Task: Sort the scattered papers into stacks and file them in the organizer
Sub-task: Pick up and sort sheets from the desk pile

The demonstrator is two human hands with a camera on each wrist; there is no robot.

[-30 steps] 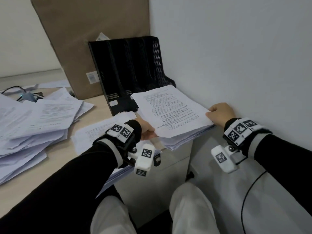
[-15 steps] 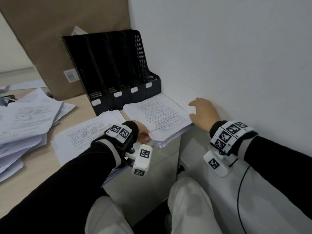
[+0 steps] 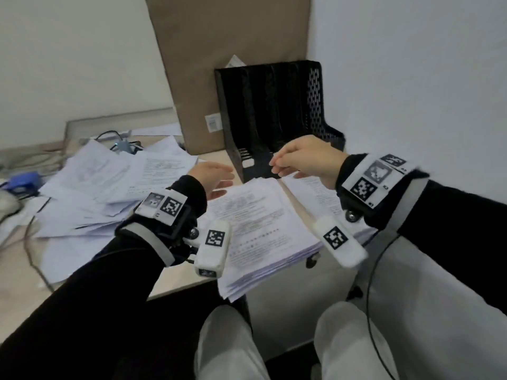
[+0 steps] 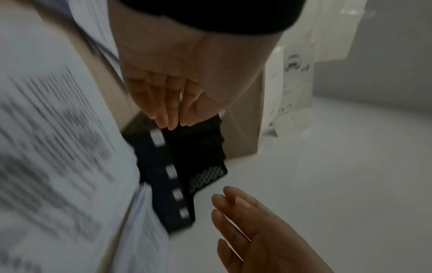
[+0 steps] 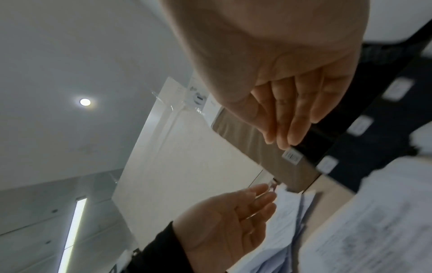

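A: White printed sheets make up the thick stack of papers [image 3: 263, 229] at the front edge of the desk [image 3: 24, 286], overhanging it a little above the person's knees. Its long axis runs from the near edge back toward the organizer [image 3: 277, 116], skewed slightly leftward.

B: And the organizer?

A: Black mesh, upright in the corner, slots open toward the person, its base just behind the stack. A second, thinner stack [image 3: 310, 187] lies to the right, by the wall [image 3: 411, 78].

B: The hands?

A: Both hover above the papers, holding nothing. The left hand [image 3: 212, 178] has straight, relaxed fingers, palm turned inward. The right hand [image 3: 301, 157] hangs in front of the organizer's base with fingers loosely extended and close together; no sheet shows between them.

B: The rest of the surface?

A: Pale wood. A loose heap of scattered sheets [image 3: 109, 187] spreads over the left side, with cables [image 3: 30, 242] beside it. A brown cardboard panel [image 3: 219, 50] leans behind the organizer. The walls are plain white.
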